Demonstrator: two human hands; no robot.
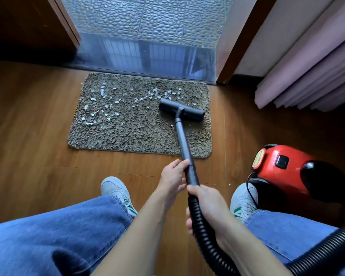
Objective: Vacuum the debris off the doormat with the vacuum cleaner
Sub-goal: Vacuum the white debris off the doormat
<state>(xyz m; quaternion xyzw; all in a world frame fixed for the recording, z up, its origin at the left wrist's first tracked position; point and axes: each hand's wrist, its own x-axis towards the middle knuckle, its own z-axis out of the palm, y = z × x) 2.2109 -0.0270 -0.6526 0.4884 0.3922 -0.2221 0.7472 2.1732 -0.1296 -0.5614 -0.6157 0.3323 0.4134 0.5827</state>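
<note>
A shaggy grey-brown doormat (139, 134) lies on the wooden floor before a doorway. White debris scraps (108, 108) are scattered over its left and upper middle parts. The black floor nozzle (181, 109) of the vacuum rests on the mat's right side. Its dark wand (182, 140) runs back toward me. My left hand (172, 176) grips the wand's lower section. My right hand (207, 202) grips the wand's end where the ribbed black hose (205, 238) joins. The red vacuum body (283, 170) sits on the floor at my right.
A glossy dark threshold (147, 56) and pebble tiles lie beyond the mat. Brown door frames (239, 40) flank it. Pink curtains (311, 76) hang at the right. My two sneakers (116, 192) and jeans fill the bottom. A white scrap (229, 184) lies on the floor.
</note>
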